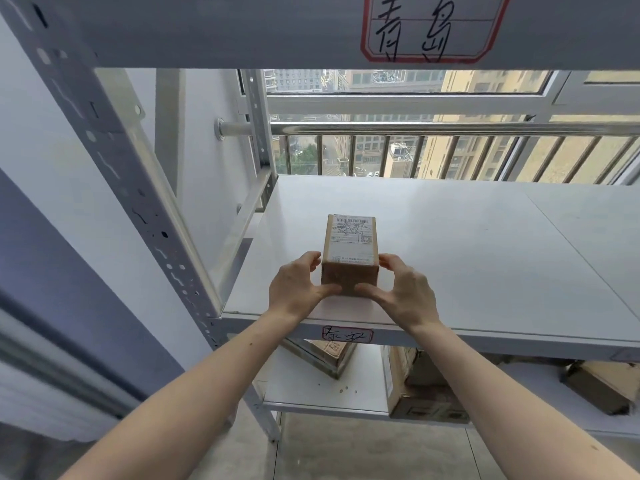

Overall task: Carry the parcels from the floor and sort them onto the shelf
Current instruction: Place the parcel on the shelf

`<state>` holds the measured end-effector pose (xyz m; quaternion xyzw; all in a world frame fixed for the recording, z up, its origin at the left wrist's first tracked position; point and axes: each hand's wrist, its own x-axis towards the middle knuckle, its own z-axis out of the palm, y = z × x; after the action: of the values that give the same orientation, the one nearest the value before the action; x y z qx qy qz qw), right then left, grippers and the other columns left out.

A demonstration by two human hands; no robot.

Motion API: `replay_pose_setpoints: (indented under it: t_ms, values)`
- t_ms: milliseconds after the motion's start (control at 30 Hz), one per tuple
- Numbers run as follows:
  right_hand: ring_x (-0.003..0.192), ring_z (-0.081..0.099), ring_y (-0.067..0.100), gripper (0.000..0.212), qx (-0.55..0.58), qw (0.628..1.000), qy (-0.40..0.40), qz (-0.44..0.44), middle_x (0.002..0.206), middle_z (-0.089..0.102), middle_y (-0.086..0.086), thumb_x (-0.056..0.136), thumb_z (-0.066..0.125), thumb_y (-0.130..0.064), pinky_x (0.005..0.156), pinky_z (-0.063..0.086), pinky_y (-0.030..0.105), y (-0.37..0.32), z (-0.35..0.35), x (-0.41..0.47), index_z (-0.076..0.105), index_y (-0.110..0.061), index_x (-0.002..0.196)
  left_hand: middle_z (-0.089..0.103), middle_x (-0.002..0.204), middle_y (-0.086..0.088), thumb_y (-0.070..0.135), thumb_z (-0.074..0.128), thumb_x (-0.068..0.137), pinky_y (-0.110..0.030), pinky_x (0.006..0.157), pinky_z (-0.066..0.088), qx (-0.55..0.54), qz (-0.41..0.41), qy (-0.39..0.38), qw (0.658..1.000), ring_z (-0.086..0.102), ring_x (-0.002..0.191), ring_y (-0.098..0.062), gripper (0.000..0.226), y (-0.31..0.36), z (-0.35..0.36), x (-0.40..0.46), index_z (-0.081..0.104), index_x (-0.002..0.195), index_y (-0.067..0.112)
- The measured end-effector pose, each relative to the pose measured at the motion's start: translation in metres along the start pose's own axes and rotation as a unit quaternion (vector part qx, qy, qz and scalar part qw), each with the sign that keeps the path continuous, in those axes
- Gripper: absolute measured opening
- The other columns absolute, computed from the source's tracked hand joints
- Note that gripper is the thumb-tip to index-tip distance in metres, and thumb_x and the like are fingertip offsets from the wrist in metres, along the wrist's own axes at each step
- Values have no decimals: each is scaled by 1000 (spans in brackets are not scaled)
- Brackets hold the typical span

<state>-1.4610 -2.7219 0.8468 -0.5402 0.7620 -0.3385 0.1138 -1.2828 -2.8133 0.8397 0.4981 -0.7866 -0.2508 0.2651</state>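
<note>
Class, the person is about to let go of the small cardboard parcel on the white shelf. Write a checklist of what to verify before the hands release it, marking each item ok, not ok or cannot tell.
1. Small brown cardboard parcel sits flat on the white metal shelf board: ok.
2. Parcel stands back from the front edge: ok.
3. Handwriting on the parcel's top label matches the red-bordered shelf tag below it: ok, they look alike.
4. Left hand and right hand are free to withdraw, fingers only at the parcel's sides: ok.
5. Space around the parcel on this board is free: ok.
6. Parcel's weight or fragility: cannot tell.
</note>
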Motion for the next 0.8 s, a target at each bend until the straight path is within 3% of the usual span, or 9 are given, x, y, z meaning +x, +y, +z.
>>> replay_pose_setpoints:
  t_ms: [167,800]
  values:
    - [120,62,26,61,-2,1000,13,11,131,68,0,82,75,-45,86,53,41,1,5,8,57,-21,134,77,113,2,45,83,74,-38,84,59,4,9,16,1000,71,106,-16,55,0,4,3,68,120,21]
    - [116,62,27,56,-40,999,8,36,128,69,-1,83,74,-45,80,51,39,2,11,53,58,-20,130,76,114,2,44,79,76,-33,80,53,50,-14,-7,999,69,110,-19,48,7,9,51,68,118,23]
